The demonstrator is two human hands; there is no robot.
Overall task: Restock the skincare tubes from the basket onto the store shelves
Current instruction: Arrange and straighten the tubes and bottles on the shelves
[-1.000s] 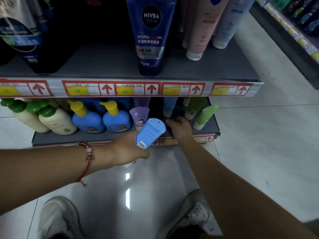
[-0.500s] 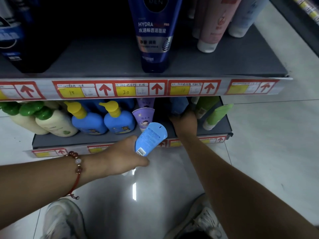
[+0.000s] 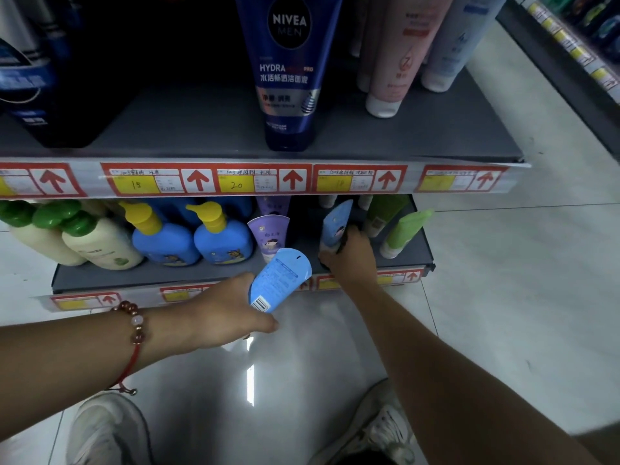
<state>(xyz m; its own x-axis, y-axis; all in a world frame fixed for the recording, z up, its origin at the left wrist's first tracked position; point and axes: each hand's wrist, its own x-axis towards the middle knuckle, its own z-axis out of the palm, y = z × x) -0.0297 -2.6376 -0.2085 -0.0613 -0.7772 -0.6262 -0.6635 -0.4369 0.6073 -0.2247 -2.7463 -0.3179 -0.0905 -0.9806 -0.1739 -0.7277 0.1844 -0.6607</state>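
Note:
My left hand (image 3: 231, 310) grips a light blue skincare tube (image 3: 280, 278) by its lower end, barcode side up, just in front of the bottom shelf (image 3: 174, 275). My right hand (image 3: 350, 260) reaches onto that shelf and holds a second light blue tube (image 3: 336, 226) standing upright, its flat end up. A purple tube (image 3: 270, 236) stands to the left of it, and green tubes (image 3: 404, 231) lean to the right. The basket is out of view.
Blue pump bottles (image 3: 221, 239) and cream bottles with green caps (image 3: 97, 243) fill the left of the bottom shelf. The upper shelf (image 3: 419, 135) carries a dark blue Nivea Men tube (image 3: 288, 75), pink and white tubes (image 3: 396, 62). Tiled floor and my shoes lie below.
My right hand drew back from deep in the shelf toward its front, bringing the upright blue tube into view. My left hand has kept its tube almost still.

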